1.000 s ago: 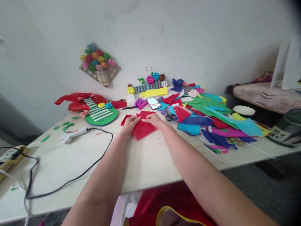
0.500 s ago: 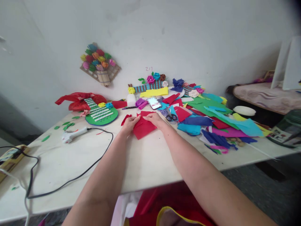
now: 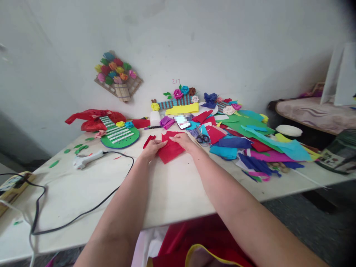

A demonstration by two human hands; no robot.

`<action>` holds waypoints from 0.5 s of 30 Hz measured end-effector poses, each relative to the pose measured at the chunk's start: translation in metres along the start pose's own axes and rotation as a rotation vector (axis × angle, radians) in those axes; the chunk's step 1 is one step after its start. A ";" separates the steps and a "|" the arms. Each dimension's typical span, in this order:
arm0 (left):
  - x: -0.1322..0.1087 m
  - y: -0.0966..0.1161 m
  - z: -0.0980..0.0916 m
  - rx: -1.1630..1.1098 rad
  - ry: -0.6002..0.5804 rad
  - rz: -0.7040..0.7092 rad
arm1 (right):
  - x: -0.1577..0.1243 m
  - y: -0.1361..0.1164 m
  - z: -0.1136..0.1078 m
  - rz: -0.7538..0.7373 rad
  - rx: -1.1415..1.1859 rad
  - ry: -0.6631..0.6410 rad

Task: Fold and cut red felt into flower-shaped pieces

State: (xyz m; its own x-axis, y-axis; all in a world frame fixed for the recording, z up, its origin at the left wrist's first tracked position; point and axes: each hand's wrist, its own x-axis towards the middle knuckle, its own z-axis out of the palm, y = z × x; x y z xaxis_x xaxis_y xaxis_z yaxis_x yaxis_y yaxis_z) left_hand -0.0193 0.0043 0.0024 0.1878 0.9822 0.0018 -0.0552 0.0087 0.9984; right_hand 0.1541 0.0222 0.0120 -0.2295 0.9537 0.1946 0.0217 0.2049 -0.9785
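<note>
A square red sheet, crepe paper by its look (image 3: 171,150), lies on the white table between my two hands. My left hand (image 3: 152,149) pinches its left edge, thumb on top. At the upper edge, my right hand (image 3: 182,141) has its fingers closed on the same sheet. A small folded red piece (image 3: 149,141) rests just beyond my left hand. Black-handled scissors (image 3: 202,138) lie to the right of my right hand.
A white glue gun (image 3: 87,159) and its black cord (image 3: 111,193) occupy the left of the table (image 3: 178,200). Farther back stands a green guitar-shaped craft (image 3: 119,135). Coloured paper (image 3: 236,126) is heaped on the right, near a dark jar (image 3: 340,154).
My left hand has shifted slightly along the red sheet's left edge, and its thumb lies a little lower. My right hand stays nearly in place.
</note>
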 end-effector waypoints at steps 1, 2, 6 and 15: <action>0.000 0.000 0.000 0.001 0.004 -0.007 | 0.000 0.001 0.000 0.000 -0.005 0.004; 0.000 0.000 0.001 0.002 0.008 -0.016 | 0.001 0.001 0.000 -0.001 -0.010 0.009; 0.000 0.001 0.002 -0.007 0.019 -0.043 | 0.002 0.002 0.000 -0.003 -0.026 0.014; 0.002 0.001 0.001 0.016 0.051 -0.062 | 0.000 0.000 0.000 -0.011 -0.013 0.012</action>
State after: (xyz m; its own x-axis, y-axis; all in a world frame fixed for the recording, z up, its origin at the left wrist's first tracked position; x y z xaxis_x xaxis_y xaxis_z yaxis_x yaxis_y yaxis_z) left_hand -0.0179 0.0056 0.0032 0.1404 0.9881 -0.0625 -0.0292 0.0672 0.9973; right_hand 0.1545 0.0221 0.0121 -0.2178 0.9540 0.2062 0.0318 0.2181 -0.9754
